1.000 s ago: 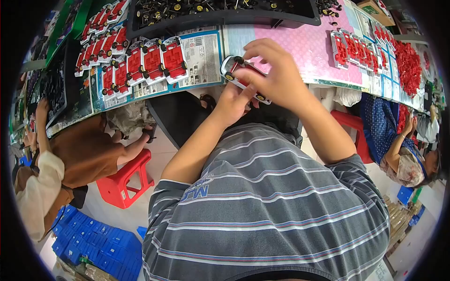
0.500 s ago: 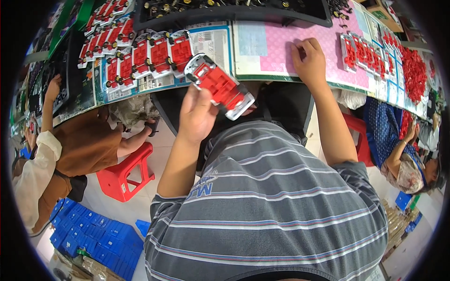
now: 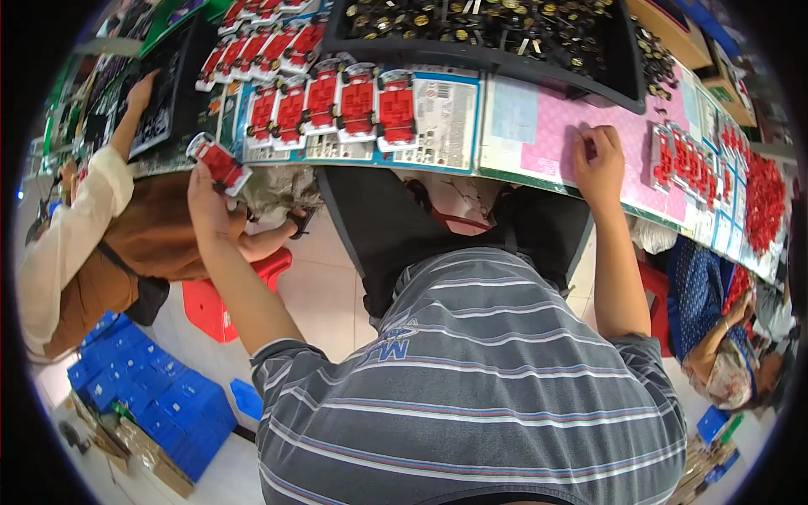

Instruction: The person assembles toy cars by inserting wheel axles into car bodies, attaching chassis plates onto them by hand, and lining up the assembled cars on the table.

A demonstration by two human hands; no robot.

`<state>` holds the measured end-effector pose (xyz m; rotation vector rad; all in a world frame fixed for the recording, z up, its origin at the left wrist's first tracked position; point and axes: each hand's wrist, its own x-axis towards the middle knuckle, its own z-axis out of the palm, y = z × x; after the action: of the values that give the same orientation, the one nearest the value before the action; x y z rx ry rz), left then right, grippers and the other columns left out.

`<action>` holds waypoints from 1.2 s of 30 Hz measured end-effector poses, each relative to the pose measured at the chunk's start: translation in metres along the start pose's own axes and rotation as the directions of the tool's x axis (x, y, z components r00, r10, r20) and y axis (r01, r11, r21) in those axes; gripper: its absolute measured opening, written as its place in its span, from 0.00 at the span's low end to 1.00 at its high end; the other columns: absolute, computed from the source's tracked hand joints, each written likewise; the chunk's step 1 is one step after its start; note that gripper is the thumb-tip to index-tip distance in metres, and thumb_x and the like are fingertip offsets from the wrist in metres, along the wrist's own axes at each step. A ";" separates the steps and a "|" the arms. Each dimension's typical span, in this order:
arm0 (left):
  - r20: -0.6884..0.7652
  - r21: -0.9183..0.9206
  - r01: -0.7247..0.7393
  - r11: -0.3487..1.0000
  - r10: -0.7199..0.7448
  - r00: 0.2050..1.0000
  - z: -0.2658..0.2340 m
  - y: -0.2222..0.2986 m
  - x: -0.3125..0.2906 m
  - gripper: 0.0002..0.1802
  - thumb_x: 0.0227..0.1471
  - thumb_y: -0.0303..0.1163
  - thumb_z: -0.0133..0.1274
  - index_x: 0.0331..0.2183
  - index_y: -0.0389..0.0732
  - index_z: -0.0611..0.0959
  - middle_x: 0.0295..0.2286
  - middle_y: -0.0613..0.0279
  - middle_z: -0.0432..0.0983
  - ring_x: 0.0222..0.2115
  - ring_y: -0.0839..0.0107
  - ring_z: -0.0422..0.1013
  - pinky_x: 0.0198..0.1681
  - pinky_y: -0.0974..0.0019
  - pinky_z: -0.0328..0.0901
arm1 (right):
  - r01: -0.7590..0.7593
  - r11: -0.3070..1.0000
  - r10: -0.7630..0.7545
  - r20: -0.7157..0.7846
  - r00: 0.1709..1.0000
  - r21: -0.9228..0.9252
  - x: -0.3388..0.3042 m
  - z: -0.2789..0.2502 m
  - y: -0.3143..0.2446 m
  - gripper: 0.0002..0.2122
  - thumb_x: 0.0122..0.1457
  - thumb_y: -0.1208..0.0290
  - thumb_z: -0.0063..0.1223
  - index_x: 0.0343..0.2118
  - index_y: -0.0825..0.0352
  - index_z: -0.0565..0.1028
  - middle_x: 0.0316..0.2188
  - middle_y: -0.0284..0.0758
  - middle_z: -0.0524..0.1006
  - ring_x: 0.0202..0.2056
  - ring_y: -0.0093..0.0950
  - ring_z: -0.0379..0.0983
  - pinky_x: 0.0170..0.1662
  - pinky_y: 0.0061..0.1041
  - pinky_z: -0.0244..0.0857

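Observation:
My left hand is closed on the edge of a toy car, white-bodied with a red underside facing up and black wheels. It holds the car over the table's front edge at the left, tilted and beside a row of similar toy cars laid underside up. Over the pink mat at the right is my right hand. Its fingers are curled in toward the thumb around a dark gap, and what lies inside, if anything, cannot be made out.
A black tray full of small black and yellow wheel parts stands at the back. More toy car parts and a red heap lie at right. Co-workers sit on both sides; the left one's hand reaches into another tray.
My left hand has carried the toy car leftward, from in front of my body to the table edge beyond the row. My right hand keeps its curled pose. The view has shifted.

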<state>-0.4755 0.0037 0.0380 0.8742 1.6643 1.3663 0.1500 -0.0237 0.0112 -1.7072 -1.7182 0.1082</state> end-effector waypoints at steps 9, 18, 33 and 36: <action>0.120 0.086 0.074 0.994 -0.084 0.989 -0.001 -0.013 0.095 0.25 0.69 0.42 0.39 0.56 0.33 0.72 0.50 0.56 0.76 0.50 0.65 0.74 0.54 0.61 0.66 | -0.060 0.941 -0.014 -0.215 0.977 -0.332 -0.017 -0.068 0.023 0.09 0.50 0.76 0.62 0.35 0.69 0.76 0.36 0.44 0.75 0.39 0.45 0.72 0.43 0.42 0.66; -0.053 0.348 -0.045 0.936 0.067 0.996 0.027 -0.017 0.088 0.26 0.69 0.42 0.40 0.54 0.28 0.75 0.47 0.50 0.78 0.46 0.63 0.75 0.52 0.62 0.66 | -0.120 0.822 0.034 -0.164 0.986 -0.556 -0.035 -0.089 0.077 0.14 0.50 0.78 0.59 0.42 0.69 0.76 0.40 0.43 0.76 0.43 0.44 0.71 0.47 0.42 0.66; 0.957 -0.215 0.505 0.836 0.078 0.279 0.329 -0.003 -0.229 0.41 0.57 0.49 0.58 0.60 0.32 0.61 0.50 0.47 0.71 0.27 0.74 0.73 0.22 0.78 0.62 | 0.069 0.815 -0.142 0.082 0.986 0.576 -0.052 -0.106 -0.062 0.10 0.50 0.78 0.65 0.36 0.68 0.78 0.35 0.39 0.80 0.41 0.37 0.77 0.46 0.32 0.70; 0.879 -0.281 0.407 0.869 0.063 0.473 0.341 0.018 -0.224 0.27 0.52 0.22 0.56 0.53 0.36 0.67 0.44 0.54 0.72 0.26 0.80 0.68 0.21 0.78 0.61 | 0.190 0.875 -0.227 0.031 0.973 0.446 -0.015 -0.106 -0.021 0.08 0.52 0.75 0.64 0.34 0.67 0.78 0.34 0.39 0.80 0.39 0.37 0.78 0.45 0.34 0.71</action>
<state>-0.0704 -0.0426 0.0550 0.8489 0.5427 0.8253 0.1862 -0.0830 0.0956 -1.1919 -1.7629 0.4409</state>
